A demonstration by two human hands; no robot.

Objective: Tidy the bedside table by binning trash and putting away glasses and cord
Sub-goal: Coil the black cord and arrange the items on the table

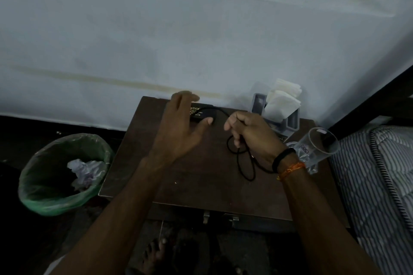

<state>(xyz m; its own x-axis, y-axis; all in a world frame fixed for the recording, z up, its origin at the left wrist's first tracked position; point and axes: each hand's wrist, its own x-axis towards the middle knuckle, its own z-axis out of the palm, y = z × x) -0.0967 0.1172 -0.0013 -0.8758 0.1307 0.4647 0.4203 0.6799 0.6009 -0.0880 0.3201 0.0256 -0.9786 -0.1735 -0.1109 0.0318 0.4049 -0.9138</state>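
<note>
A thin black cord (245, 163) lies in loops on the dark wooden bedside table (201, 181). My right hand (248, 134) grips a bunch of the loops, and one strand runs up and left over a black glasses case (202, 113) with gold lettering at the table's back edge. My left hand (178, 127) hovers with its fingers spread and relaxed above that case, holding nothing. A green-lined bin (62, 174) stands on the floor left of the table with crumpled paper (83, 169) inside.
A grey holder (259, 102) with white tissues (281, 100) stands at the table's back right. A clear drinking glass (317, 147) lies tilted at the right edge. A striped mattress (380, 185) is to the right. Drawer hardware (206, 216) shows at the table's front.
</note>
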